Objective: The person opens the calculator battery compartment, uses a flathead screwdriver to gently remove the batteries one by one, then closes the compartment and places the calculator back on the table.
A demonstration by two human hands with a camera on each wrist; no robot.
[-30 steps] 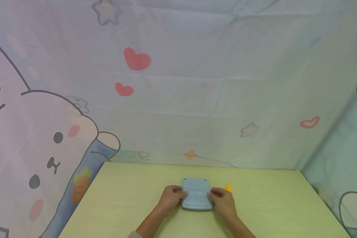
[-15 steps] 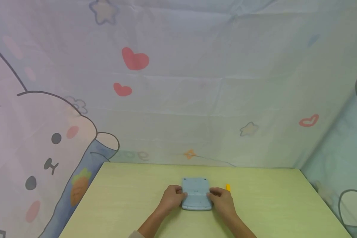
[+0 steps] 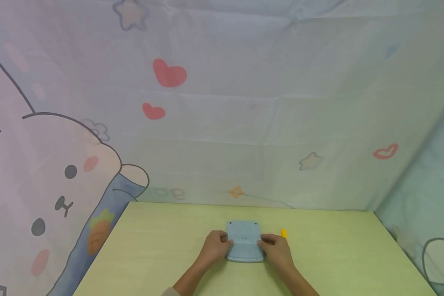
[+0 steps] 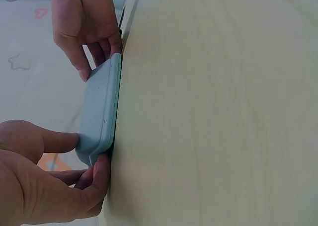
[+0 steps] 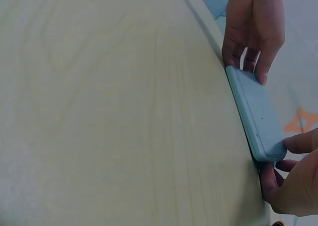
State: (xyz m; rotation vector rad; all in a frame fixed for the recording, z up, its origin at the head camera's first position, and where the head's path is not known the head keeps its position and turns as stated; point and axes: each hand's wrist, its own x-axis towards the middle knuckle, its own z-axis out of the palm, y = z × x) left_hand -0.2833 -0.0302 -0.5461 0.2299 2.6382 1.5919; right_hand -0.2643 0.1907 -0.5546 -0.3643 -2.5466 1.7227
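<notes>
A light blue plastic device (image 3: 244, 240), which looks like a calculator lying face down, is at the middle of the table in the head view. Small dark dots mark its far corners, and a raised step crosses its back. My left hand (image 3: 213, 248) pinches its left side, thumb on top and fingers curled at the lower edge. On the opposite side my right hand (image 3: 277, 251) holds it the same way. In the left wrist view the calculator's edge (image 4: 110, 107) lies close along the tabletop. The right wrist view shows the calculator (image 5: 258, 116) between both hands. Its underside is hidden.
A small yellow stick-like thing (image 3: 284, 233) lies just beyond my right hand, partly hidden by it. The pale wood-grain table (image 3: 163, 230) ends at a cloth backdrop (image 3: 222, 135) printed with a rabbit, hearts and stars.
Both hands keep their grip on the calculator. Its near edge sits slightly lower in the head view than one second ago, and that view has shifted a little.
</notes>
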